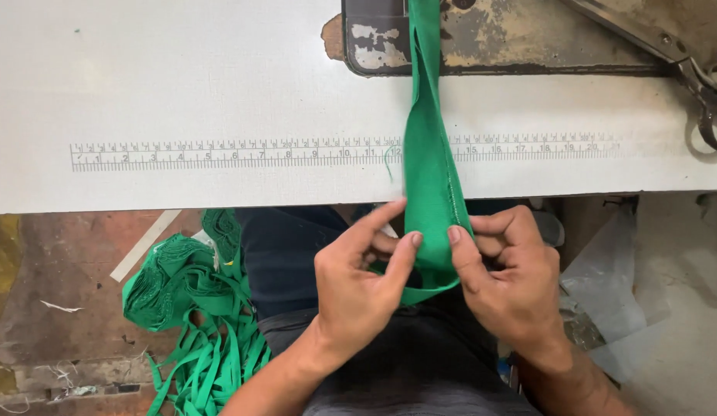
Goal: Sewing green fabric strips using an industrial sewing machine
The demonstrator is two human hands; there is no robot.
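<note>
Head view, looking down over the near edge of a pale tabletop (pixel 181 92). A green fabric strip (pixel 429 166) runs from under the worn metal sewing machine base (pixel 512 38) at the far side of the tabletop, crosses the printed ruler (pixel 219 154) marked along the surface, and drops over the near edge into both hands. Left hand (pixel 358 281) sits just left of the strip's lower end, thumb and forefinger pinched on the cloth, thumb tip pressed against the strip's left face. Right hand (pixel 512 277) sits just right of it, thumb pressed on the stitched edge, remaining fingers curled behind the cloth; both sets of fingers are clamped on the strip, the two thumbs close together with a narrow band of green between them. The strip folds under at the bottom, between the two palms, above the person's dark-clothed lap. A line of stitching shows along the strip's right edge. Left of the lap, on the floor below the tabletop's edge, lies a loose heap of green strips (pixel 196 316). Scissors (pixel 682 62) rest at the far right of the tabletop, right of the machine base. Clear plastic sheeting (pixel 612 300) lies on the floor right of the right hand.
</note>
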